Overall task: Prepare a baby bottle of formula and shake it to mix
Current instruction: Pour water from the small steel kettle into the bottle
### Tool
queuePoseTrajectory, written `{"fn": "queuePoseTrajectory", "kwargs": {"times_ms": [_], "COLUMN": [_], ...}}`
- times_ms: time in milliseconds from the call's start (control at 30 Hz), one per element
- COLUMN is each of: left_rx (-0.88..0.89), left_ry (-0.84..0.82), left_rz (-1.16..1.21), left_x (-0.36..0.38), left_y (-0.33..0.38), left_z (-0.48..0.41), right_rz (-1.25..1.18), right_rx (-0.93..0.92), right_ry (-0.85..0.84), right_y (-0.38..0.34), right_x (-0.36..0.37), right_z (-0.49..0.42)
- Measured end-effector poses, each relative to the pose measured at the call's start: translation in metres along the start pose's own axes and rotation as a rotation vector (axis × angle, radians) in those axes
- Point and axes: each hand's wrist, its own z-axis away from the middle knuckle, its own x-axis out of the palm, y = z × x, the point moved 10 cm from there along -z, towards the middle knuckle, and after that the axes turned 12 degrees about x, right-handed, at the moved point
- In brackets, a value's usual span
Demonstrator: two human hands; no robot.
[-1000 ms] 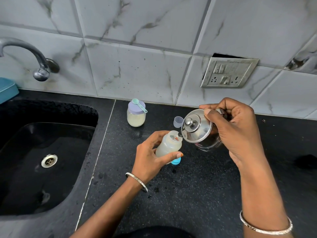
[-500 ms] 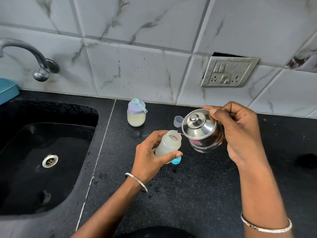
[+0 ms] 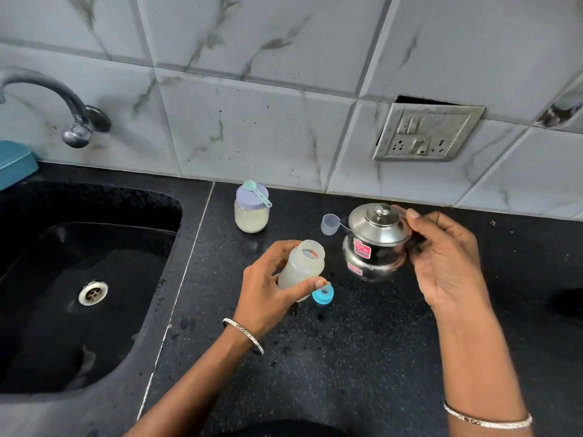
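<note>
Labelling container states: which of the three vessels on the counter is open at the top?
The baby bottle in the left hand; the formula jar and steel pot both have lids on.

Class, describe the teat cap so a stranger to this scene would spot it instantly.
Start at the black counter right of the sink. Beside the left hand holding the open bottle lies the teat cap. It alone is bright blue.

A second ago the steel pot (image 3: 375, 244) was tipped over the bottle (image 3: 303, 266). Now it stands upright on the counter (image 3: 347, 357), and the right hand (image 3: 448, 263) has slackened on its handle.
</note>
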Motion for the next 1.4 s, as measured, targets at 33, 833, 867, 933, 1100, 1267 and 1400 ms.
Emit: {"fn": "queuePoseTrajectory", "kwargs": {"times_ms": [33, 833, 867, 933, 1100, 1267, 1400], "left_rx": [-0.003, -0.024, -0.024, -0.025, -0.040, -0.065, -0.088], "left_ry": [0.002, -0.032, -0.032, -0.028, -0.014, 0.024, 0.062], "left_rz": [-0.001, 0.027, 0.027, 0.031, 0.011, 0.005, -0.020], "left_x": [0.000, 0.017, 0.017, 0.016, 0.013, 0.004, -0.006], "left_y": [0.000, -0.003, -0.003, -0.002, -0.004, -0.008, -0.013], "left_z": [0.000, -0.001, -0.001, -0.001, -0.001, -0.002, -0.003], "right_rz": [0.013, 0.649, 0.624, 0.562, 0.285, -0.046, -0.239], "right_rx": [-0.010, -0.384, -0.365, -0.325, -0.198, 0.009, 0.058], "right_ry": [0.002, -0.104, -0.108, -0.109, -0.088, -0.049, 0.051], "right_y": [-0.001, -0.036, -0.034, -0.031, -0.023, 0.002, 0.026], "right_x": [0.000, 0.045, 0.044, 0.040, 0.022, -0.008, -0.037], "right_z": [0.000, 0.022, 0.020, 0.017, 0.005, -0.019, -0.047]}}
